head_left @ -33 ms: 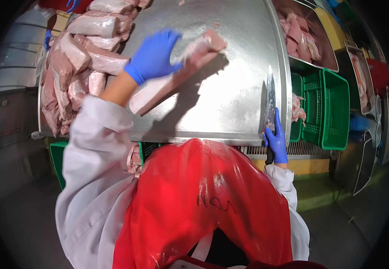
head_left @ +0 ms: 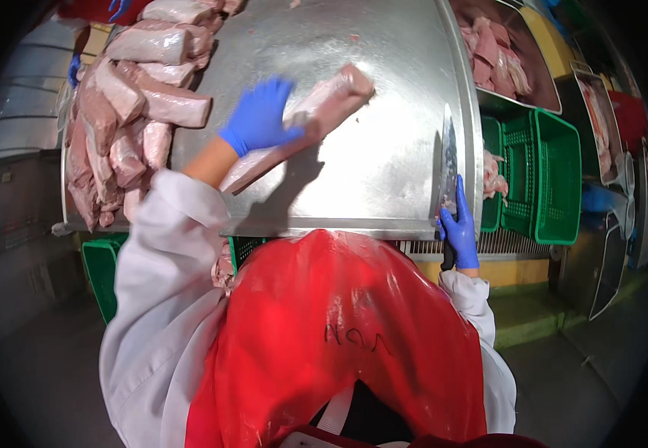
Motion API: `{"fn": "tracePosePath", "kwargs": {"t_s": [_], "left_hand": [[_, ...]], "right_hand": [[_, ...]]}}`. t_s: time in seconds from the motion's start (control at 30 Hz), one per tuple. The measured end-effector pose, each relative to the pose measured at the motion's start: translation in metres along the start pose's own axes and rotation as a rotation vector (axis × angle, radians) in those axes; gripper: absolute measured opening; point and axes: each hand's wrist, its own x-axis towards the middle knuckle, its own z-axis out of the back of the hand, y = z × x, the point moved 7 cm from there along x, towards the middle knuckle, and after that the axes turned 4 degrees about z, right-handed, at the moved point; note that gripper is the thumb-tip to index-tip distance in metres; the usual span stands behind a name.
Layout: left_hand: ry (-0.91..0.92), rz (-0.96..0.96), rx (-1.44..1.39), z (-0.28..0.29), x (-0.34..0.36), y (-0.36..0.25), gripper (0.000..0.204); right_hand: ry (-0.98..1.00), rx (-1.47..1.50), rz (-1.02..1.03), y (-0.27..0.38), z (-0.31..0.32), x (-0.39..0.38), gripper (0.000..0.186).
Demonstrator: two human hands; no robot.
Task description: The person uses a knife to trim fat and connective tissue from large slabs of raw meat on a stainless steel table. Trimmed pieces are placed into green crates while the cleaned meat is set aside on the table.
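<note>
One meat strip is overlapped by the spread, ungripping left hand, while a knife is held aside, presumably for safety, by the loosely curled right hand.

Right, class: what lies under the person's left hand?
Part of a long meat piece, on the metal table. The left hand hides some of its middle; whether they touch cannot be seen.

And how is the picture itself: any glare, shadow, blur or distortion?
Head view: glare whitens part of the metal table; a dark shadow falls beside the long meat piece. Same head view: left hand looks slightly blurred; fisheye bows the table's right edge.
</note>
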Motion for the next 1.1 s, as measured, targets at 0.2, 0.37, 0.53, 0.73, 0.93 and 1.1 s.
{"fn": "tracePosePath", "kwargs": {"t_s": [0.2, 0.37, 0.53, 0.73, 0.93, 1.1], "left_hand": [[0.038, 0.223, 0.134, -0.127, -0.068, -0.004, 0.074], [0.026, 0.296, -0.169, -0.117, 0.049, -0.010, 0.045], [0.096, 0.445, -0.311, -0.158, 0.128, -0.011, 0.032], [0.135, 0.395, -0.236, -0.175, 0.130, -0.018, 0.021], [-0.045, 0.479, -0.435, -0.164, 0.115, -0.015, 0.017], [-0.057, 0.513, -0.413, -0.161, 0.113, -0.013, 0.016]], "right_hand": [[-0.059, -0.026, -0.035, -0.005, 0.023, -0.004, 0.081], [-0.024, -0.103, 0.079, -0.018, 0.020, 0.038, 0.080], [0.031, -0.150, 0.037, 0.013, -0.014, 0.087, 0.078], [0.094, -0.119, 0.068, 0.022, -0.065, 0.160, 0.077], [0.194, -0.294, 0.257, 0.063, -0.134, 0.252, 0.076], [0.486, -0.457, 0.056, 0.075, -0.138, 0.229, 0.076]]}}
